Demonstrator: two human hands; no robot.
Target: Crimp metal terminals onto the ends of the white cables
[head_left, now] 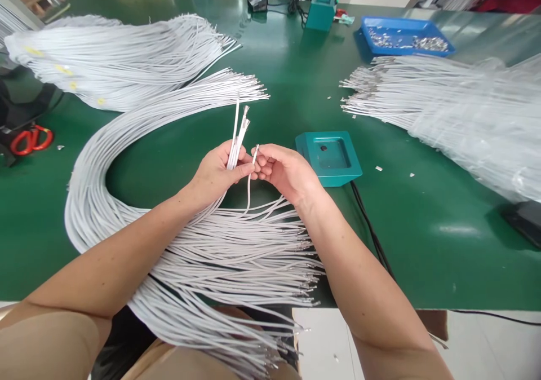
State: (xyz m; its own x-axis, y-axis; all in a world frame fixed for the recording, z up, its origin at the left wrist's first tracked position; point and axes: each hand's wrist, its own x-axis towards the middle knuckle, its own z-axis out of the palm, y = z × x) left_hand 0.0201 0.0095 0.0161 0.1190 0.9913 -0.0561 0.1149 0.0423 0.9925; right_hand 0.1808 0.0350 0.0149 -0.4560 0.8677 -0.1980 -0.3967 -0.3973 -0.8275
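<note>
Head camera: over a green table (pixel 422 239), a person's two bare hands meet at the ends of white cables. The left hand (pixel 222 168) is closed around a small upright bunch of cables (pixel 236 146), its thumb stretched right against a single cable (pixel 254 157) that stands apart from the bunch. The right hand (pixel 287 168) is half curled, its fingertips at that cable's upper end; whether they pinch it cannot be told.

Below the hands, a long bundle of white cables (pixel 91 160) bends in a U on the left, one set of ends fanned out at the near edge, the other pointing right farther back. Beside the right hand sits a teal device (pixel 311 155) with a recessed top and a black cord (pixel 367 222). At far left lies a thick cable stack (pixel 118 56); at right, another stack (pixel 456 101), partly under clear plastic, lies just nearer than a blue tray (pixel 412 52) of small metallic pieces (pixel 431 44). Red-orange handles (pixel 31 140) show at left; a second teal device (pixel 320 14) stands at the far side.
</note>
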